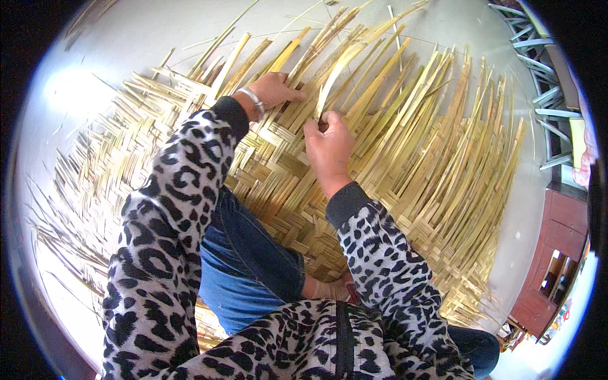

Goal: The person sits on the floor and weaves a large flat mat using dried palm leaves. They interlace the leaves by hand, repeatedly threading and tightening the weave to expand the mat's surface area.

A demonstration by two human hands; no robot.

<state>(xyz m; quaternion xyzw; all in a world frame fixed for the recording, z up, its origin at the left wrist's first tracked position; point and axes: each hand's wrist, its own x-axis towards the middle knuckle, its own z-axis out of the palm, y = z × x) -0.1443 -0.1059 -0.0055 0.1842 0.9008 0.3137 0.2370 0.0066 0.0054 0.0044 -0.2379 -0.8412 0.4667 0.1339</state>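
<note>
A large woven bamboo mat [272,158] lies on the floor beneath me, its loose strip ends fanning out at the far side and both flanks. My right hand [330,147] is closed in a pinch on a pale bamboo strip [340,65], which bends up and away to the far right. Just left of it and a little farther off, my left hand [273,90], with a silver bangle at the wrist, is closed at the base of several brownish bamboo strips [315,45]. Its fingertips are partly hidden among them.
My bent knee in blue jeans [250,259] and a bare foot rest on the mat's near part. Pale grey floor [468,28] surrounds the mat. Light blue metal legs [548,95] and a reddish-brown wooden cabinet [550,259] stand along the right side.
</note>
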